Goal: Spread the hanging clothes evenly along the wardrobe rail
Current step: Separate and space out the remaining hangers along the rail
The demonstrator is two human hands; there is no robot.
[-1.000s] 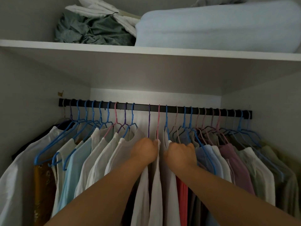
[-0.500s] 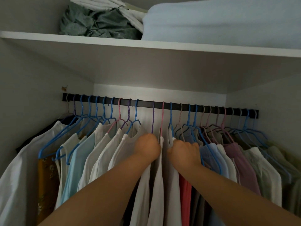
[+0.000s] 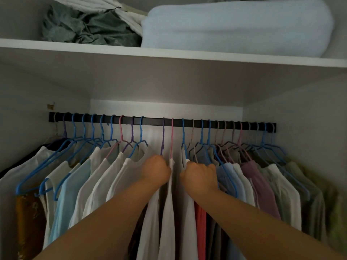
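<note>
A black wardrobe rail [image 3: 154, 121] runs across the recess and carries several blue, pink and purple hangers with shirts. White and pale blue shirts [image 3: 75, 184] hang on the left. Mauve, white and green ones [image 3: 262, 184] are packed closer on the right. My left hand [image 3: 156, 170] is closed on the shoulder of a white garment under the purple hanger [image 3: 162, 143]. A pink hanger [image 3: 172, 139] hangs between my hands. My right hand [image 3: 200, 177] is closed on the top of the white garment on a blue hanger [image 3: 183, 141].
A white shelf [image 3: 112, 50] sits low above the rail. It holds a crumpled green cloth [image 3: 84, 29] and a folded pale blue blanket [image 3: 234, 27]. The wardrobe side walls [image 3: 300, 128] close in at both rail ends.
The view has shifted slightly. Both hands keep their grip on the middle garments and have barely moved. The gap left of the purple hanger looks a little wider.
</note>
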